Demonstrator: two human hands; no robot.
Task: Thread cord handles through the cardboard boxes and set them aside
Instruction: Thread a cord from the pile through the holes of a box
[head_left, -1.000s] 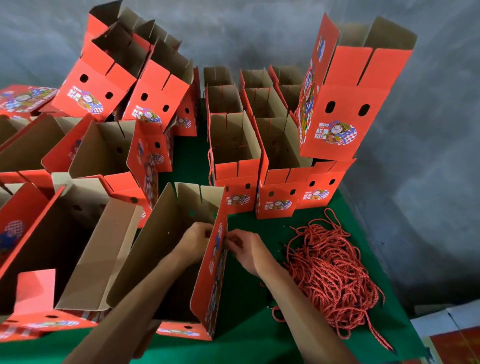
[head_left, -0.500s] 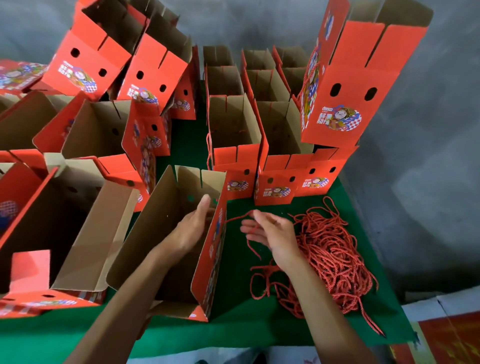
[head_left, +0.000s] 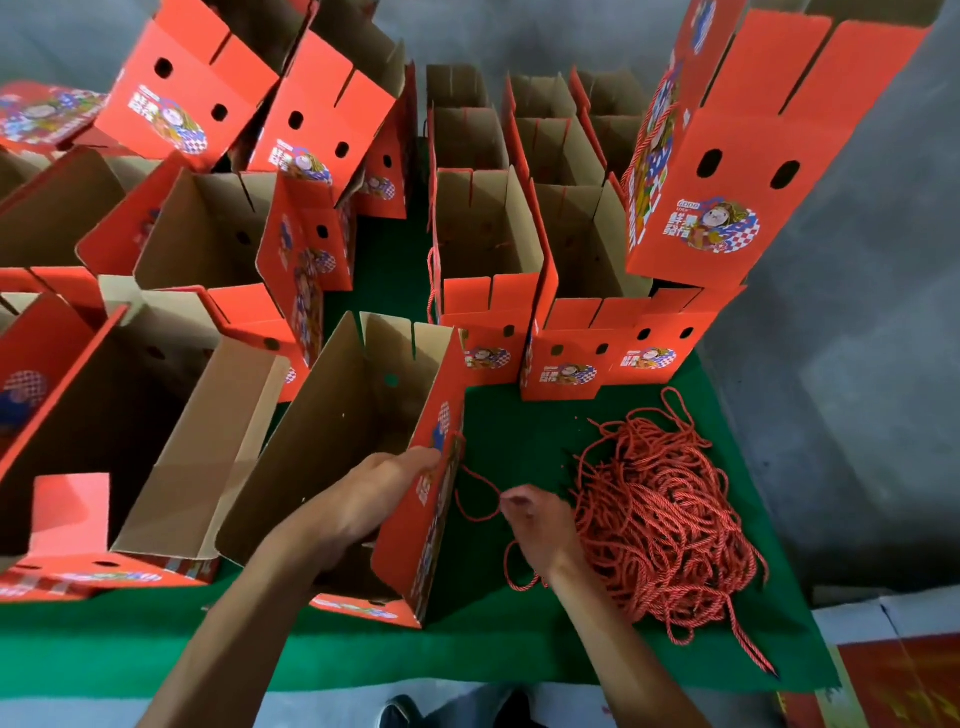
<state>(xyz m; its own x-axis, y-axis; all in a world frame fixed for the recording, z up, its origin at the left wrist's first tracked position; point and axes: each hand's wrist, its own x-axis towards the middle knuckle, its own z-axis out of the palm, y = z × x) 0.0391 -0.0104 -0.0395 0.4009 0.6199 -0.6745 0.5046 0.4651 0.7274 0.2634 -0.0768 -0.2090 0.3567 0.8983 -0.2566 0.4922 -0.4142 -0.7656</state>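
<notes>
An open red cardboard box (head_left: 332, 452) stands on the green table in front of me, brown inside. My left hand (head_left: 379, 493) is inside it, pressed against its right wall. A red cord (head_left: 475, 491) runs from that wall's outer face to my right hand (head_left: 540, 525), which pinches it just right of the box. A tangled heap of red cords (head_left: 660, 509) lies right of that hand.
Several open red boxes (head_left: 483, 249) stand in rows behind and to the left. A tall box (head_left: 727, 156) is stacked at the back right. The green table's front edge (head_left: 467, 670) is near me, with grey floor to the right.
My right hand has come back toward the box and lowered, now pinching a cord that loops from the box wall. My left hand slid down along the inside of that wall.
</notes>
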